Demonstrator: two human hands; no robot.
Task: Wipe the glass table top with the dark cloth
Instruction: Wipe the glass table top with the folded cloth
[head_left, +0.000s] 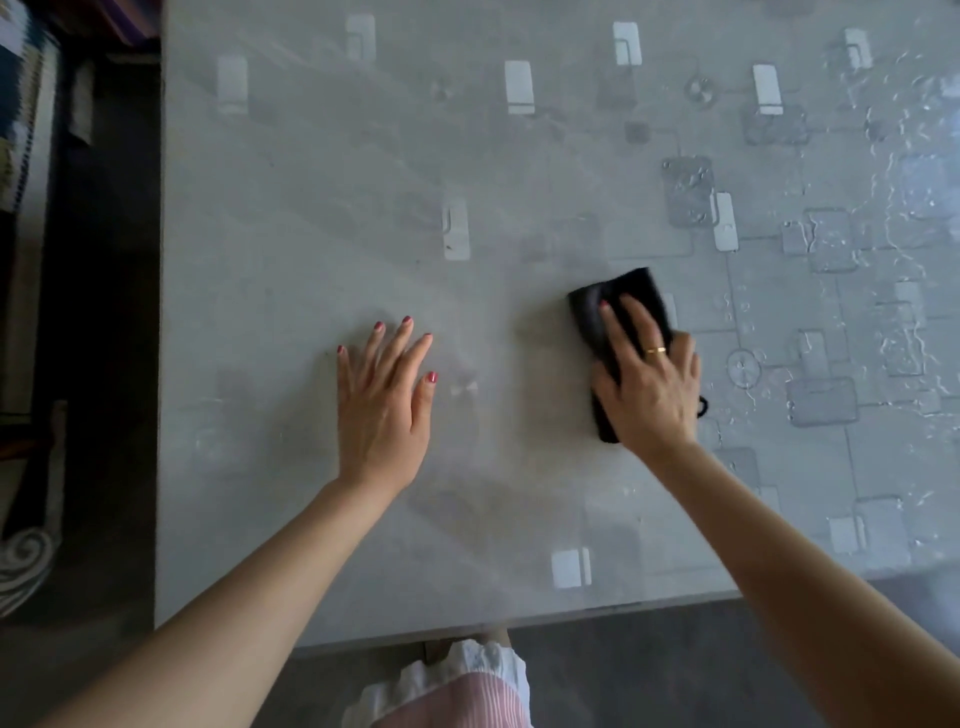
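Furthest left, off the table's edge, lies dark floor with a patterned rug (23, 566) and some striped fabric (26, 104) at the far corner, none of it part of the job. Next comes the glass table top (311, 182), pale grey, with a pattern of squares and lines showing through it; its left and middle stretches look dull and even, which suggests they are already wiped or were never wet. On that dull part the left hand (382, 405) rests palm down, fingers straight and spread apart, holding nothing; it probably serves as a brace so the person can lean over and reach across. To its right, well apart from it, the right hand (647, 384) presses down on the dark cloth (597, 322), which is folded into a thick pad lying flat on the glass near the middle of the table. The fingers lie straight and a little apart along the cloth, pushing it rather than gripping it, and one wears a ring (655, 350); flat pressure of this kind keeps the whole pad against the surface. Beyond the cloth, toward the right edge, the glass glistens with streaks and beads of water (893, 208), so the wiping seems to be partly done, with the wet right side likely left to cover. At the near edge a bit of pink and white clothing (467, 686) shows.
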